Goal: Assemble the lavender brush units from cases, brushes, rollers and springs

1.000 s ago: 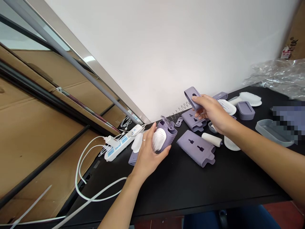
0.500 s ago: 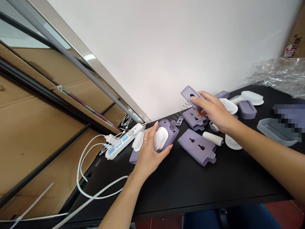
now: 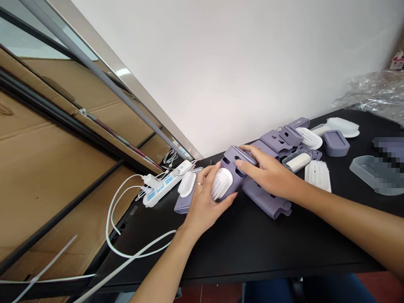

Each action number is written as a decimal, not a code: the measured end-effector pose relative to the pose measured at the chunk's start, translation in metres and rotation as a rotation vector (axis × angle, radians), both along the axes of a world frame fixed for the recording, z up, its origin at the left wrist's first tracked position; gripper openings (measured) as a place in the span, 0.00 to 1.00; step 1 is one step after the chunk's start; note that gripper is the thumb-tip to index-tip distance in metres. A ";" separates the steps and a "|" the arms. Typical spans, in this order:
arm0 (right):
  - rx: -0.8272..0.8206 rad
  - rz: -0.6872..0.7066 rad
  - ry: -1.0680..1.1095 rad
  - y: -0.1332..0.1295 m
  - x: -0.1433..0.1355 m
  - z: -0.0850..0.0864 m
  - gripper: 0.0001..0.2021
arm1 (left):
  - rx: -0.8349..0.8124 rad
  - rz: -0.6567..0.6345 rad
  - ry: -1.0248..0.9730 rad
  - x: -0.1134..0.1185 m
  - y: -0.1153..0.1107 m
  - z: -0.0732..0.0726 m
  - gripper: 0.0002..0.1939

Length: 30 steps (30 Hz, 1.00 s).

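Head view: I cannot read the red-white label [image 3: 397,60]; left hand [image 3: 203,194] grips purple housing [image 3: 236,182], right hand [image 3: 268,171] grips purple cap [image 3: 236,152].

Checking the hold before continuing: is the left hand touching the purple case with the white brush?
Touching. The head view shows the left hand holding the purple case, fingers along its left side, thumb at its lower edge.

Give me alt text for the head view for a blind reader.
The left hand grips a purple case with a white bristled head; the right hand holds a purple cap at its top. A white power strip lies on the black table.
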State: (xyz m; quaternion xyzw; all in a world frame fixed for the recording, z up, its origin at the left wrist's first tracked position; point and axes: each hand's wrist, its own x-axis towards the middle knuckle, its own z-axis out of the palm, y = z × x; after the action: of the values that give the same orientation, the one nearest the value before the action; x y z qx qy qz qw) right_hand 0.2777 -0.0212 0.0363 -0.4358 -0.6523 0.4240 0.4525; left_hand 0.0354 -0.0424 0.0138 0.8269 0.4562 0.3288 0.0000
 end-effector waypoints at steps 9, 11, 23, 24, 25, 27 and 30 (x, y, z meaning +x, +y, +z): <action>0.025 -0.044 0.019 -0.003 0.001 0.002 0.29 | 0.000 -0.034 -0.019 0.002 0.000 0.003 0.42; 0.037 -0.031 0.007 -0.005 -0.001 0.002 0.29 | 0.001 -0.032 -0.028 0.003 -0.001 0.004 0.41; 0.016 0.066 0.166 -0.009 -0.004 -0.003 0.30 | -0.112 -0.043 -0.059 0.002 -0.002 0.006 0.41; 0.028 0.065 0.170 -0.009 -0.005 -0.003 0.30 | -0.112 -0.052 -0.065 0.001 -0.002 0.006 0.41; 0.037 0.061 0.179 -0.009 -0.006 -0.004 0.31 | -0.107 -0.062 -0.072 0.001 -0.002 0.006 0.41; 0.041 0.047 0.202 -0.009 -0.007 -0.005 0.31 | -0.099 -0.071 -0.082 0.001 -0.002 0.006 0.41; 0.027 0.020 0.219 -0.010 -0.010 -0.006 0.30 | -0.100 -0.065 -0.088 0.000 -0.001 0.005 0.40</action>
State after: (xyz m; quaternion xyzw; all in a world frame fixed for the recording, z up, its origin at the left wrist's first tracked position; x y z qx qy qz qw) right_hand 0.2677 -0.0312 0.0306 -0.3741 -0.6089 0.4649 0.5227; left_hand 0.0356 -0.0436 0.0189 0.8250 0.4444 0.3415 0.0723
